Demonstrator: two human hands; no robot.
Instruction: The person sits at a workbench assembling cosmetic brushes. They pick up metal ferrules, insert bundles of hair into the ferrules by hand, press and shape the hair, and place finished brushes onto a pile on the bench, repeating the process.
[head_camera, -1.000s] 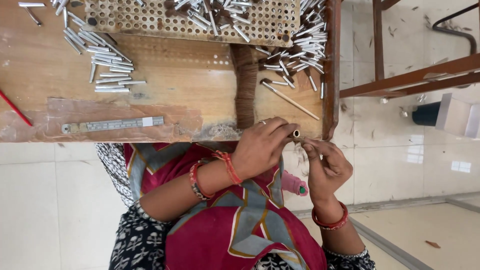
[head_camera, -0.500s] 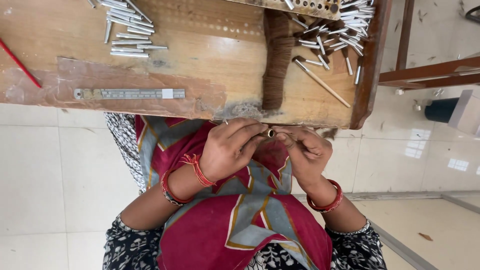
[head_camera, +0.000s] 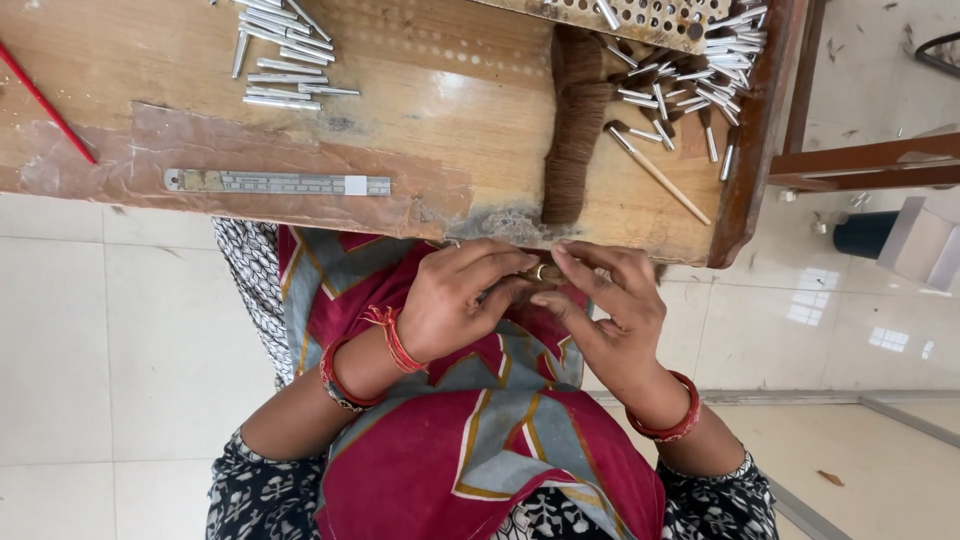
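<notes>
From the head camera I look straight down at a wooden table (head_camera: 430, 120) that fills the upper part of the frame, with my lap in red patterned cloth (head_camera: 480, 430) below it. My left hand (head_camera: 455, 300) and right hand (head_camera: 605, 310) meet just below the table's near edge, at the centre of the frame. Between their fingertips I pinch a small metal tube (head_camera: 541, 271); only its round open end shows, so I cannot tell its length. The left hand is curled narrow, thumb and forefinger closed on the tube. The right hand's fingers are bent in toward the same spot, touching the tube from the other side.

Directly above the hands a bundle of brown fibre (head_camera: 575, 130) lies on the table, reaching almost to the edge. To its right lie scattered short metal tubes (head_camera: 700, 90) and a thin wooden stick (head_camera: 660, 175). At the upper left sits another pile of metal tubes (head_camera: 285, 60). A metal ruler (head_camera: 275, 183) lies flat along the near edge at the left, on a patch of brown tape. A red rod (head_camera: 45, 105) crosses the far left corner. A perforated board (head_camera: 640, 15) shows at the top edge.
</notes>
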